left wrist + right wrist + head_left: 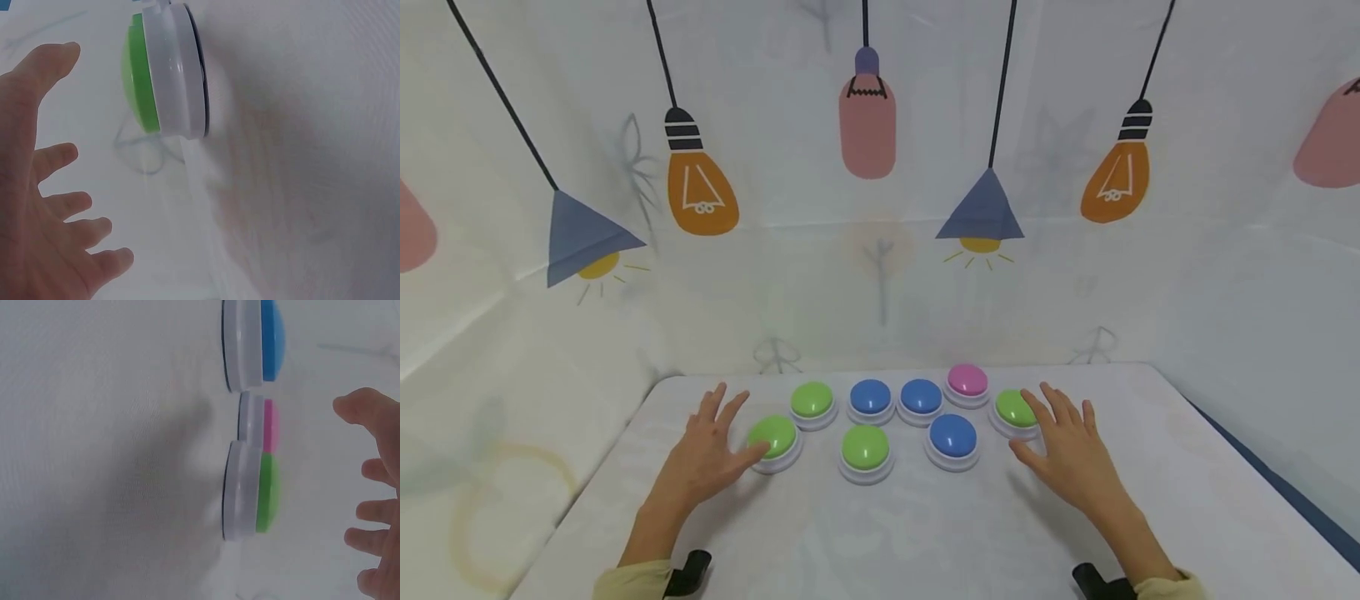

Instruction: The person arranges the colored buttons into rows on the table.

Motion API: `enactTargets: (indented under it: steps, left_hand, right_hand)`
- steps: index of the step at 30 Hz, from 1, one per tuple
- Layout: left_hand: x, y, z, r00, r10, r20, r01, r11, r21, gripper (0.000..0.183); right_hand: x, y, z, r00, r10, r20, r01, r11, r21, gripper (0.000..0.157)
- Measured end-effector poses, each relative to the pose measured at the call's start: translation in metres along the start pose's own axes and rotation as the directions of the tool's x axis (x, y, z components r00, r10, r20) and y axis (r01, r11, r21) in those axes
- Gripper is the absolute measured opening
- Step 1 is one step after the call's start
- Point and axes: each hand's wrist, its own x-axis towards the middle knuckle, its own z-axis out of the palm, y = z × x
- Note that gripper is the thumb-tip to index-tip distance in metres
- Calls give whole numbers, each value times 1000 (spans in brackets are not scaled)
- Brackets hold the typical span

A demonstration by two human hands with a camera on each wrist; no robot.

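My left hand (706, 450) hovers at the left of the group of push buttons, its fingers spread and holding nothing. In the head view its thumb overlaps the edge of the leftmost green button (771, 434); the left wrist view shows a gap between the thumb and that green dome (140, 75). On the other side my right hand (1072, 457) hangs above the table, fingers loosely extended, beside the rightmost green button (1015, 408). In the right wrist view that green button (267, 494), a pink button (270, 425) and a blue button (271, 340) stand apart from the fingers.
Between the hands sit a front green button (865, 447), a front blue button (952, 435), a back green button (812, 400), two more blue buttons (870, 397) and the pink button (967, 380). The white table (880, 542) meets a cloth backdrop (790, 292) printed with lamps.
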Motion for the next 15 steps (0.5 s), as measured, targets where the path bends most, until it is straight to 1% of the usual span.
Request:
enactTargets:
  steps: [8, 11, 15]
  left_hand:
    - [-4, 4, 6, 999, -20, 43, 21, 1000, -17, 87]
    - [-4, 6, 7, 999, -21, 43, 22, 1000, -15, 87]
    - [-3, 9, 7, 999, -24, 47, 25, 1000, -12, 88]
  right_hand:
    - [9, -24, 5, 999, -9, 31, 8, 999, 37, 72]
    - [13, -37, 7, 999, -26, 38, 25, 999, 38, 72]
    - [19, -56, 11, 997, -70, 25, 69, 997, 32, 73]
